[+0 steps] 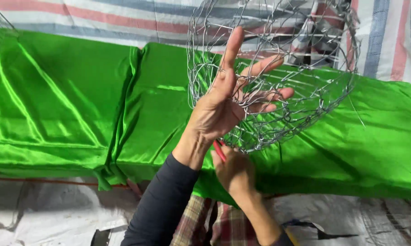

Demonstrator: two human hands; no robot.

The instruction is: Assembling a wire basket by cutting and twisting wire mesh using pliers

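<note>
1. Wire mesh basket (301, 68): a rounded, bowl-shaped frame of twisted silver wire, held up in the air above the green satin cloth (68, 100). Its open mouth is tilted toward the upper right; its rounded bottom points down and left, toward both hands.
2. Left hand (228, 100): raised against the basket's near wall, palm on the mesh, fingers (235, 45) spread wide and straight. Some fingertips pass through or lie among the wires. It braces the basket rather than closing on it.
3. Right hand (235, 171): directly below the left hand, at the basket's lowest point, touching or just beside the bottom wires. It is curled around a red-handled tool (219, 151), of which only a short red part shows; the tool's kind cannot be told.
4. Relation: the basket lies up and right of both hands; the right hand is nearer its bottom.
5. Surroundings: striped tarpaulin (100, 18) behind the cloth; plaid fabric (214, 223) below.
</note>
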